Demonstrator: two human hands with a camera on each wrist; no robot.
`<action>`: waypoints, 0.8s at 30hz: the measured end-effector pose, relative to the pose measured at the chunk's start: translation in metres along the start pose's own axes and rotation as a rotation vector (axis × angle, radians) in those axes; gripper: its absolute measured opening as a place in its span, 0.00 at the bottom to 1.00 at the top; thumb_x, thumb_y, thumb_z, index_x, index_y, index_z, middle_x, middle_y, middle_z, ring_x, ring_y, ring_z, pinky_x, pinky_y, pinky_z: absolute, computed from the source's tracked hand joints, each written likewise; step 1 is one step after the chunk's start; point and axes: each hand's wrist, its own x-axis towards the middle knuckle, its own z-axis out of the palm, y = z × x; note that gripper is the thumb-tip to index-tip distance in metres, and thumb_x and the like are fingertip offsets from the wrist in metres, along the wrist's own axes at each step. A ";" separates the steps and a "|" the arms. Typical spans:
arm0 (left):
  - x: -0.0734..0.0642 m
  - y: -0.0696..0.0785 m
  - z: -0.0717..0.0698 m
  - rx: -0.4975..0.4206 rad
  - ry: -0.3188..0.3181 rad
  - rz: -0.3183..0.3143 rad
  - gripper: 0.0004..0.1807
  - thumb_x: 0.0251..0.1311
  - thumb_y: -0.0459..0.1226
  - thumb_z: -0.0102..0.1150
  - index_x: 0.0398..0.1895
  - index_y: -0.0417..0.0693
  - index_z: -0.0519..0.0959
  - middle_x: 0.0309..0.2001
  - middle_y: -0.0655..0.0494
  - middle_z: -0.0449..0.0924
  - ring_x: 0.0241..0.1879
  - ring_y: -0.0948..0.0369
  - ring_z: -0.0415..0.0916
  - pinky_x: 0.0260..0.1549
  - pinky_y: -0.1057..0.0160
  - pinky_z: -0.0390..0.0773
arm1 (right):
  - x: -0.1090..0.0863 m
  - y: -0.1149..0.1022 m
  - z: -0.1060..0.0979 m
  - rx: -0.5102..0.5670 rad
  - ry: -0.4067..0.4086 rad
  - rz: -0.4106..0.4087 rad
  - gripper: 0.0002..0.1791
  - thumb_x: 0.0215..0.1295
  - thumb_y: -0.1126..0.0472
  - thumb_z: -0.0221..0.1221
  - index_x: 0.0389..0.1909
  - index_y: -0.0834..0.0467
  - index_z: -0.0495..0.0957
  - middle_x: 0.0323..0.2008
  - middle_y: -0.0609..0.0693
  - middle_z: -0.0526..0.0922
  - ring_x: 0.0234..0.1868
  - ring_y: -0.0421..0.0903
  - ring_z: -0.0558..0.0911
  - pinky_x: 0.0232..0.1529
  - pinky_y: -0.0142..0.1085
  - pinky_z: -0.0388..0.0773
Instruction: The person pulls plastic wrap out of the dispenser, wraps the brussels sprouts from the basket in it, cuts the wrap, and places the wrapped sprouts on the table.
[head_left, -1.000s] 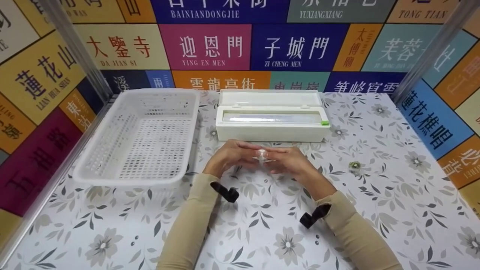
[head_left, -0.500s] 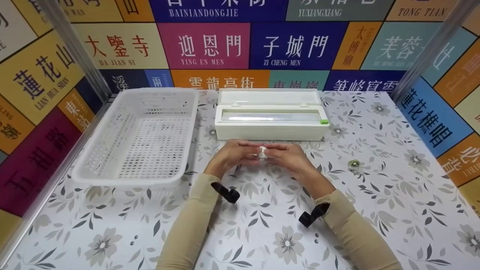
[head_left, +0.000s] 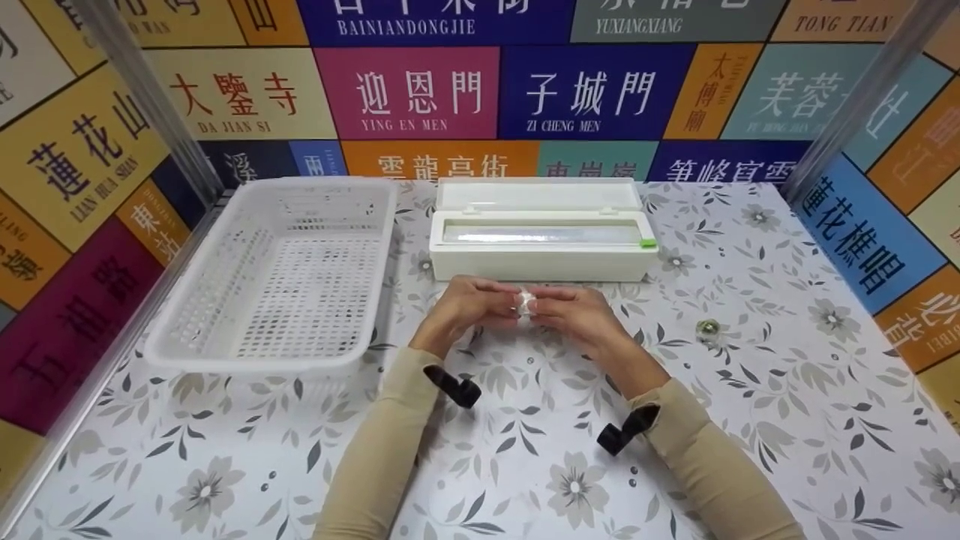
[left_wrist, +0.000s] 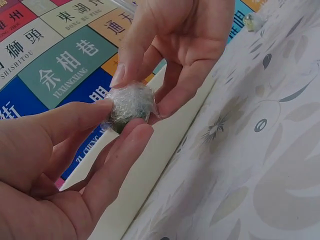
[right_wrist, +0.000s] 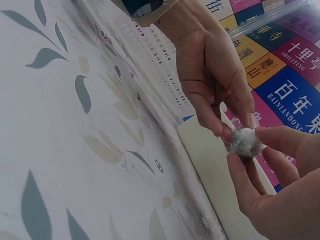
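Note:
A small round green thing wrapped in crumpled cling film [head_left: 525,302] is held between both hands, just in front of the white box. My left hand [head_left: 471,306] pinches it from the left with thumb and fingertips. From the other side my right hand [head_left: 579,312] pinches it too. In the left wrist view, a dark green patch shows below the bunched film [left_wrist: 132,102]. The right wrist view shows the same wrapped ball [right_wrist: 245,142] amid the fingertips of both hands. What the green thing is cannot be told.
Behind the hands stands a white cling film dispenser [head_left: 541,262], lid raised, film roll showing. At left is a white perforated plastic basket [head_left: 259,365]. Another small greenish film-wrapped thing [head_left: 707,330] lies to the right on the floral tablecloth [head_left: 517,487]. Printed panels stand behind and at the sides.
The film, spread in a point between the hands a second ago, is now bunched into a compact ball. The fingers have shifted slightly around it; the arms stay in place.

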 end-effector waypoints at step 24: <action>0.002 -0.003 0.006 -0.149 0.007 -0.025 0.14 0.58 0.24 0.66 0.48 0.29 0.83 0.48 0.37 0.86 0.36 0.56 0.88 0.50 0.56 0.87 | -0.004 -0.005 0.002 0.038 -0.015 0.015 0.24 0.63 0.69 0.65 0.61 0.68 0.75 0.44 0.48 0.85 0.43 0.41 0.87 0.59 0.39 0.83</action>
